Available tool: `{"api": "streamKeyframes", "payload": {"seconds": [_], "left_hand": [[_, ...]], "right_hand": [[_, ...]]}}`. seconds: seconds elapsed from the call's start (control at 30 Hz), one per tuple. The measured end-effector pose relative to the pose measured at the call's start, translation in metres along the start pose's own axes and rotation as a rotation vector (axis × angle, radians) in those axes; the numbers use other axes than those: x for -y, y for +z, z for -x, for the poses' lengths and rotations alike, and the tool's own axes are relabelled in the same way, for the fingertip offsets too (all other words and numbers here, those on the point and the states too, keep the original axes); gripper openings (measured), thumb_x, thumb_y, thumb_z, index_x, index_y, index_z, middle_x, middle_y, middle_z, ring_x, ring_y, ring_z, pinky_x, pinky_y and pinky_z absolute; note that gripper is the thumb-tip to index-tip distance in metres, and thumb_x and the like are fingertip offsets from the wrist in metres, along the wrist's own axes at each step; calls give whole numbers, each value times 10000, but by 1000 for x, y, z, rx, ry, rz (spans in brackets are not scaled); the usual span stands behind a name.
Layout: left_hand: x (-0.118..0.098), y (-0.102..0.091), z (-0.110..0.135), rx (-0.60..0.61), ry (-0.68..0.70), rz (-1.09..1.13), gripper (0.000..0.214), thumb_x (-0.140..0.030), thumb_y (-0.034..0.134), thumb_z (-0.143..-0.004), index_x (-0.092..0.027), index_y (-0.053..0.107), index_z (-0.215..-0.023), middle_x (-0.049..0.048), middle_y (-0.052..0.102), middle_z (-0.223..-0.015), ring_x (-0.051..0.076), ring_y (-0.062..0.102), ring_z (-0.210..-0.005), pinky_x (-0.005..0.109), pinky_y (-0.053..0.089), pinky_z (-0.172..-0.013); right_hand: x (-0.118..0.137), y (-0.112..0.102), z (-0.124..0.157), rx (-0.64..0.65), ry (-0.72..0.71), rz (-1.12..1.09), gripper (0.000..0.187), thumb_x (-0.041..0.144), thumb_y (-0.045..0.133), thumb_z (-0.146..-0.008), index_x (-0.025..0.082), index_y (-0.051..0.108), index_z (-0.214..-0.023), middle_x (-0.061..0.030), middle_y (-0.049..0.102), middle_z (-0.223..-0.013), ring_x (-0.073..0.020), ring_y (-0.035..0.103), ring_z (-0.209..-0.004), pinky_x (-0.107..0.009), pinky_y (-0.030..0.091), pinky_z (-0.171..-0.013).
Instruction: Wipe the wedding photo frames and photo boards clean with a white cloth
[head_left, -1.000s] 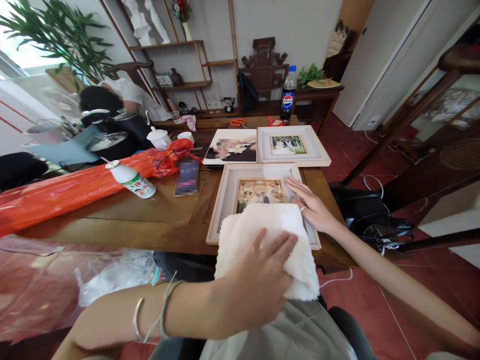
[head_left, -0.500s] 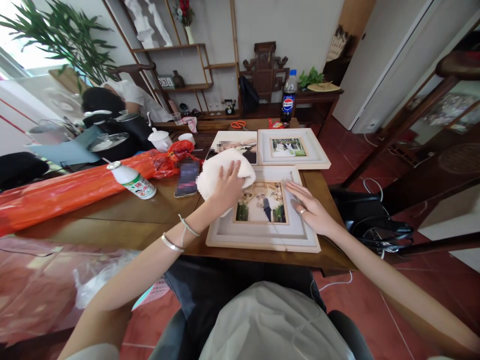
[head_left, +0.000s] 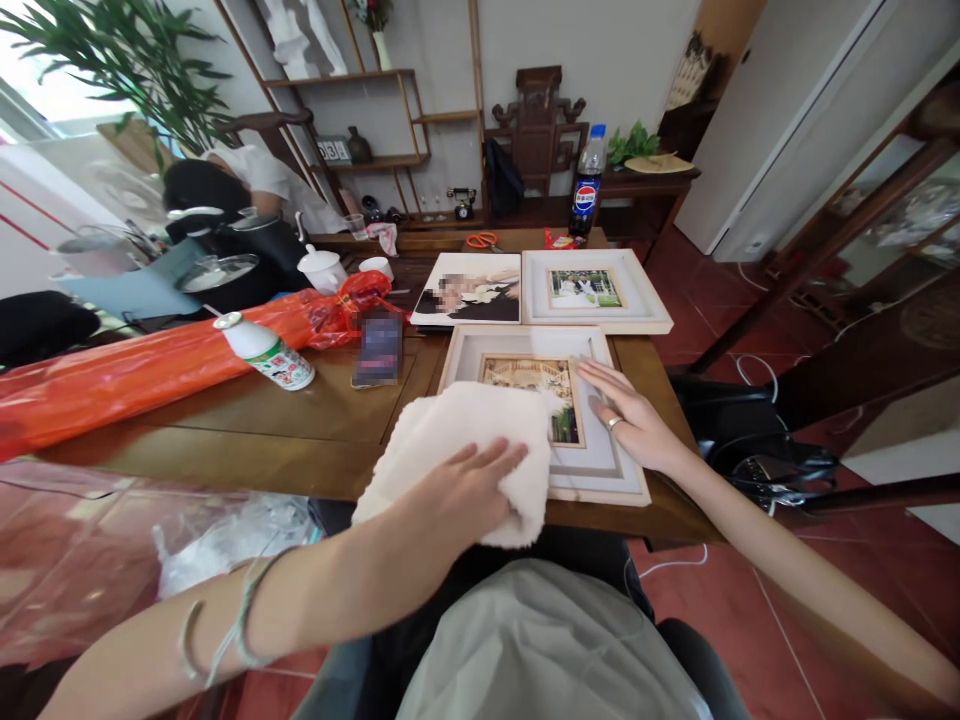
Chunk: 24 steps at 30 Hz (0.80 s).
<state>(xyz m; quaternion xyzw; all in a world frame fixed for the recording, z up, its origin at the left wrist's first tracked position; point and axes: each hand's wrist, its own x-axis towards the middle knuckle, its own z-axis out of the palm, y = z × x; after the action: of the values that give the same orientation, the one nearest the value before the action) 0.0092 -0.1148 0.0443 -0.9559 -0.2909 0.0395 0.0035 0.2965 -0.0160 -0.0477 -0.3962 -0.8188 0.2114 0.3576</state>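
Note:
A white fluffy cloth [head_left: 442, 425] is under my left hand [head_left: 476, 490], whose fingers press it against the near left part of a framed photo [head_left: 600, 490]. The cloth covers that frame's lower left corner and part of its picture, and hangs over the table's front edge. My right hand [head_left: 626, 415] lies with fingers stretched out on the right side of the same frame, a ring on one finger. Behind it lie a second framed photo [head_left: 637, 315] and, to its left, a photo panel [head_left: 487, 290] of people in dark and white clothes.
On the wooden table [head_left: 300, 440] lie a phone [head_left: 377, 350], a white bottle [head_left: 262, 350] and a long orange plastic-wrapped bundle [head_left: 150, 355]. Orange scissors [head_left: 482, 240] and a cola bottle [head_left: 586, 190] are at the back. Another person [head_left: 270, 185] bends over at the far left.
My left hand has drawn the cloth from the frame's upper left toward me, down to its near edge. My right hand stays on the frame's right side.

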Motion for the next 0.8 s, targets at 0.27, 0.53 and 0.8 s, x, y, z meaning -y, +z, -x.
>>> {"api": "streamKeyframes", "payload": {"seconds": [0.27,0.53,0.8], "left_hand": [[44,-6,-11,-153,-194,10,426,43,456,-695,-165,622,-1027,81,172,-1550,230,174,-1421,359,259,-1136],[110,24,-64,-97,-202,-154,355,-35,498,-758,-138,655,-1060,104,226,-1535,259,190,-1418,439,208,-1140],[60,28,-54,-67,-217,-153,234,-225,527,-868,-175,690,-1028,127,333,-1487,321,283,-1376,506,278,-1081]], "right_hand": [[-2,-1,-1,-11,-28,-19,580,105,429,-846,329,420,-1381,9,417,-1448,-220,288,-1378,-537,234,-1138],[-1,1,-1,-16,-14,-17,590,97,419,-845,337,415,-1384,18,405,-1456,-214,302,-1372,-537,233,-1140],[-1,0,-1,-22,-13,-24,596,90,417,-833,337,428,-1375,17,411,-1451,-210,319,-1364,-529,248,-1137]]}}
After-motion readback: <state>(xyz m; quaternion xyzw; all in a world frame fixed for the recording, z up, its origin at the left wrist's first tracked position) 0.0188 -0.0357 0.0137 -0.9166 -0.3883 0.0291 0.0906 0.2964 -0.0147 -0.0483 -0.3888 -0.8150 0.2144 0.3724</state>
